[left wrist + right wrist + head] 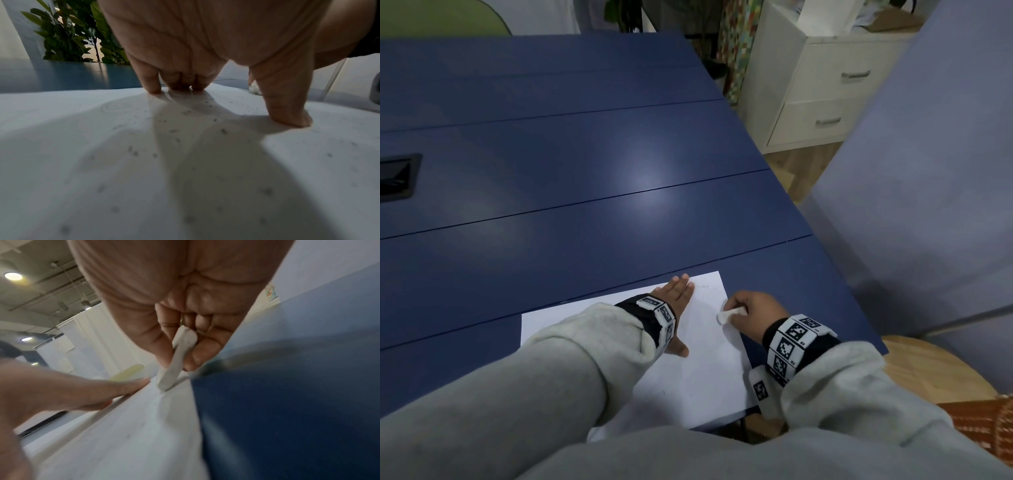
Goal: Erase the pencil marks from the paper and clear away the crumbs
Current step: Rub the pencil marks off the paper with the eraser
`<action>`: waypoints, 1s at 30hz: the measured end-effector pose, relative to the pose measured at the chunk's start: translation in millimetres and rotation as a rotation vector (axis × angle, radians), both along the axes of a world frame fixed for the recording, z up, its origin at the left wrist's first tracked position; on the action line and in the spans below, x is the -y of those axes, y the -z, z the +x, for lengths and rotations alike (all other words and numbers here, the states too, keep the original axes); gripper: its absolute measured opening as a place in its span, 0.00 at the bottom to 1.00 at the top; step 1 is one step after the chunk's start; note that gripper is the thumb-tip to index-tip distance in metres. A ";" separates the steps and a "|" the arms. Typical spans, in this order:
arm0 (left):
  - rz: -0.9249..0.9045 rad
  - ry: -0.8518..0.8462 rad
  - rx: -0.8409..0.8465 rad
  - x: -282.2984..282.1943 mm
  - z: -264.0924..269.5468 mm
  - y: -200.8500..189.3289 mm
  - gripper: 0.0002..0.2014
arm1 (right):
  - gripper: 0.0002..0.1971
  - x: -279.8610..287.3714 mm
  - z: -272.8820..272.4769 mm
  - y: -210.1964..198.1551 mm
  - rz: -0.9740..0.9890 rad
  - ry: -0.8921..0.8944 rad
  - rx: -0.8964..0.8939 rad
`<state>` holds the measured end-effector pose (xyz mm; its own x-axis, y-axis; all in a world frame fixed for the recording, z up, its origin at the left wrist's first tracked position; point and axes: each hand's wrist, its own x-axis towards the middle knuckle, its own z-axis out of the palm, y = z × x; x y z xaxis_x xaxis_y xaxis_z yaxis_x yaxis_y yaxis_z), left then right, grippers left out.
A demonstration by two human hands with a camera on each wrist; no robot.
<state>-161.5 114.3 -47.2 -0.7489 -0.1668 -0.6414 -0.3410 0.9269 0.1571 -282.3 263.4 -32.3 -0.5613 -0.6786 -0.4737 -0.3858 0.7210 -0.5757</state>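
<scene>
A white sheet of paper (698, 363) lies at the near right corner of the blue table (585, 164). My left hand (674, 305) presses flat on the sheet with straight fingers and spread thumb, fingertips (154, 87) down on it. Grey eraser crumbs (172, 131) are scattered over the paper (102, 162). A faint pencil mark (703, 286) shows near the far edge. My right hand (753, 308) pinches a white eraser (729, 314) between thumb and fingers. The eraser's (176, 363) tip touches the paper (133, 434) near its right edge.
A black recessed slot (397, 178) sits in the table at the far left. White drawers (822, 85) stand beyond the table's right edge. A wooden stool (935, 370) is close on my right. A leafy plant (78, 35) rises behind the table.
</scene>
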 end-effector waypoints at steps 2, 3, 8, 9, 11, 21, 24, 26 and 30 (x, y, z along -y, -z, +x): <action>0.000 0.000 -0.002 0.5 -0.2 -0.1 0.60 | 0.05 -1.0 -5.7 0.0 0.005 0.046 -0.029; -0.001 0.001 -0.002 0.6 -0.2 -0.2 0.60 | 0.06 -2.9 -7.1 0.3 0.026 0.023 -0.020; 0.005 -0.001 0.015 0.1 0.3 -0.6 0.60 | 0.08 -12.6 -2.7 0.0 0.084 -0.103 0.087; 0.006 -0.001 0.016 0.1 0.4 -0.8 0.60 | 0.07 -11.8 -2.4 1.1 0.062 -0.082 0.067; 0.004 0.001 0.013 0.1 0.6 -1.5 0.60 | 0.03 -8.1 -2.0 1.7 0.010 -0.004 0.022; 0.038 -0.029 0.007 -0.4 0.6 -6.9 0.59 | 0.08 -9.9 -9.2 5.9 0.049 -0.042 0.074; 0.107 -0.095 -0.050 4.5 1.2 -8.7 0.56 | 0.09 -6.9 -11.5 5.6 -0.082 0.101 0.080; 0.148 -0.162 -0.123 12.6 2.5 -10.0 0.53 | 0.10 -3.6 -13.1 5.0 -0.161 0.189 0.125; 0.093 -0.195 -0.172 23.8 6.6 -13.3 0.50 | 0.11 1.8 -15.4 8.7 -0.184 0.209 0.190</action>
<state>-154.9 90.5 -33.9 -0.8077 -0.2644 -0.5270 -0.4722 0.8254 0.3096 -297.7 261.6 -41.0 -0.6109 -0.6419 -0.4634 -0.1135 0.6503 -0.7512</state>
